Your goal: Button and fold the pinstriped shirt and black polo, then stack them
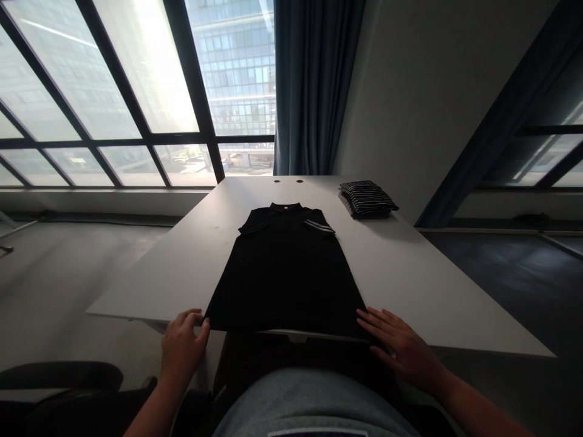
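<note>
Window-lit white surface (423, 285) carries a black polo shirt (286, 273) lying flat, collar far. Left hand (182, 347) curls its fingers on the near hem corner; right hand (401, 347) spreads its fingers wide by the other corner. Folded striped shirts (367, 198) sit beyond.

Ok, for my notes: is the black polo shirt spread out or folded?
Spread out: the black polo shirt lies face up, collar and sleeves showing, flat to the table's near edge.

Daylight glaring through the windows (113, 91) darkens the black polo shirt (285, 273), and the picture's edges bow.
</note>
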{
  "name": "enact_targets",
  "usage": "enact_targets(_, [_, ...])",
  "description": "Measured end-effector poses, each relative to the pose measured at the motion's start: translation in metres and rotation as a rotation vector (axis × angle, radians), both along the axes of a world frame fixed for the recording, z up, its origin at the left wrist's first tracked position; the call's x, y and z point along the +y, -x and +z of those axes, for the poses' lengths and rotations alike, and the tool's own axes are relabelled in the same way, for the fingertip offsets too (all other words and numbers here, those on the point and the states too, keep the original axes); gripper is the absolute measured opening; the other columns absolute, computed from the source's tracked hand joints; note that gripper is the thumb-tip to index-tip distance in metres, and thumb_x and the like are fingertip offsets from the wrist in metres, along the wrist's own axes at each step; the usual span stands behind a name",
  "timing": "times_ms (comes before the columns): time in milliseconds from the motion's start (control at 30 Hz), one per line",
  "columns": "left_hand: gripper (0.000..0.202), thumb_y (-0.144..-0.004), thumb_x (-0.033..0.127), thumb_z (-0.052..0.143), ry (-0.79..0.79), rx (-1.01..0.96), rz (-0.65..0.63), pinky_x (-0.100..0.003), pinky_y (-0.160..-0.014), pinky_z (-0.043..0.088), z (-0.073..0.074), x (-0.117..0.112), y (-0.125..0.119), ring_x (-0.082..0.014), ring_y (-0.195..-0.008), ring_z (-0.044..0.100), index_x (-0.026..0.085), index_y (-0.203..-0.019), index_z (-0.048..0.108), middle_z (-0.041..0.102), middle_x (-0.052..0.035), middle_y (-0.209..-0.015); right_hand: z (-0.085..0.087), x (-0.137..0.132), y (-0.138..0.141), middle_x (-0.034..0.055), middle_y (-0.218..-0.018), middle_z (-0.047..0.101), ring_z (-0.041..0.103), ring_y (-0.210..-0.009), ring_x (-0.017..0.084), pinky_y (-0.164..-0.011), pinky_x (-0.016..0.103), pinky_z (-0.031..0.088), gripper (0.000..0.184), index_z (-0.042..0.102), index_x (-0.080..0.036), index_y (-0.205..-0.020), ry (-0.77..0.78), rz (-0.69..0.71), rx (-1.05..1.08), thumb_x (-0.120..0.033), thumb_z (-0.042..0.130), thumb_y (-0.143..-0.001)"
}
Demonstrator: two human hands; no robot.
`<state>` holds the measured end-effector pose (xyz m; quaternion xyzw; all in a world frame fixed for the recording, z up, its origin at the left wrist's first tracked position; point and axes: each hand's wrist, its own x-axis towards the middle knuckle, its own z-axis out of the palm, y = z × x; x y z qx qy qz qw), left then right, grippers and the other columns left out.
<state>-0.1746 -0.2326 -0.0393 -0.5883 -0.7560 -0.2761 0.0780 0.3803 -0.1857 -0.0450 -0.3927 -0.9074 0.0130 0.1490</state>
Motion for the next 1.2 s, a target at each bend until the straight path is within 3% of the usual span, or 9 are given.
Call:
enact_targets(167, [0.037, -0.094, 0.052, 0.050, 0.015, -0.022, 0.005, -0.045, -0.090, 0.051, 0.000, 0.003, 0.002, -0.0332, -0.105, 0.066, 0.023, -0.085, 0.071, 0.074, -0.0098, -0.115, 0.024, 0.016, 0.003, 0.0084, -0.145, 0.065, 0.058, -0.137, 0.031, -0.109, 0.051, 0.053, 0.038, 0.070, -0.032, -0.136, -0.028, -0.025, 0.137, -0.043, 0.055, -0.103])
enact_targets(300, [0.036, -0.094, 0.052, 0.051, 0.051, -0.039, 0.022, -0.043, -0.086, 0.050, 0.002, 0.006, 0.000, -0.0330, -0.108, 0.066, 0.024, -0.085, 0.072, 0.074, -0.0087, -0.119, 0.061, 0.065, 0.035, 0.0114, -0.112, 0.074, 0.070, -0.106, 0.026, -0.093, 0.041, 0.058, 0.029, 0.078, -0.024, -0.111, -0.034, -0.087, 0.215, -0.036, 0.053, -0.103])
enact_targets(400, [0.033, -0.095, 0.049, 0.050, 0.066, -0.038, 0.028, -0.043, -0.085, 0.049, 0.004, 0.007, -0.005, -0.0324, -0.110, 0.067, 0.024, -0.088, 0.072, 0.074, -0.0081, -0.121, 0.086, 0.116, 0.093, 0.0074, -0.102, 0.075, 0.071, -0.096, 0.022, -0.089, 0.035, 0.055, 0.023, 0.077, -0.023, -0.105, 0.065, -0.095, 0.160, -0.029, 0.055, -0.100])
enact_targets(533, [0.029, -0.096, 0.043, 0.051, 0.034, -0.021, 0.014, -0.048, -0.098, 0.046, 0.002, 0.009, -0.007, -0.0313, -0.113, 0.066, 0.023, -0.088, 0.070, 0.074, -0.0090, -0.124, 0.101, 0.185, 0.203, 0.0059, -0.106, 0.077, 0.071, -0.101, 0.020, -0.092, 0.028, 0.051, 0.020, 0.078, -0.021, -0.103, 0.149, -0.056, 0.131, -0.026, 0.059, -0.099])
enact_targets(667, [0.022, -0.097, 0.038, 0.054, -0.021, -0.026, -0.030, -0.063, -0.120, 0.024, -0.007, 0.010, -0.006, -0.0310, -0.119, 0.065, 0.023, -0.089, 0.067, 0.074, -0.0089, -0.126, 0.105, 0.249, 0.305, 0.0049, -0.116, 0.078, 0.069, -0.109, 0.019, -0.095, 0.022, 0.048, 0.024, 0.079, -0.021, -0.109, 0.262, -0.091, 0.059, -0.025, 0.057, -0.100])
enact_targets(800, [0.019, -0.097, 0.034, 0.055, -0.094, -0.076, -0.103, -0.055, -0.115, 0.037, -0.013, 0.012, -0.004, -0.0295, -0.115, 0.065, 0.023, -0.083, 0.061, 0.073, -0.0095, -0.124, 0.106, 0.307, 0.373, 0.0074, -0.126, 0.075, 0.067, -0.117, 0.021, -0.100, 0.024, 0.047, 0.033, 0.074, -0.018, -0.125, 0.277, -0.122, -0.004, -0.024, 0.052, -0.102])
enact_targets(900, [0.019, -0.096, 0.032, 0.057, -0.135, -0.090, -0.101, -0.051, -0.104, 0.044, -0.013, 0.014, -0.002, -0.0297, -0.109, 0.065, 0.024, -0.080, 0.057, 0.074, -0.0093, -0.120, 0.101, 0.341, 0.408, 0.0062, -0.138, 0.070, 0.064, -0.123, 0.020, -0.105, 0.025, 0.046, 0.040, 0.067, -0.022, -0.139, 0.307, -0.106, -0.062, -0.028, 0.054, -0.102])
enact_targets(1000, [0.017, -0.096, 0.029, 0.057, -0.156, -0.097, -0.099, -0.051, -0.106, 0.043, -0.015, 0.014, -0.002, -0.0293, -0.109, 0.064, 0.024, -0.080, 0.055, 0.073, -0.0086, -0.118, 0.091, 0.363, 0.438, 0.0064, -0.141, 0.068, 0.062, -0.128, 0.021, -0.108, 0.026, 0.045, 0.039, 0.068, -0.024, -0.138, 0.340, -0.095, -0.128, -0.034, 0.058, -0.102])
enact_targets(1200, [0.013, -0.096, 0.026, 0.057, -0.165, -0.116, -0.105, -0.052, -0.111, 0.040, -0.018, 0.013, -0.005, -0.0285, -0.114, 0.063, 0.024, -0.083, 0.055, 0.072, -0.0081, -0.122, 0.060, 0.371, 0.481, 0.0164, -0.133, 0.069, 0.064, -0.124, 0.029, -0.101, 0.037, 0.051, 0.039, 0.070, -0.017, -0.128, 0.343, -0.220, -0.210, -0.042, 0.055, -0.102])
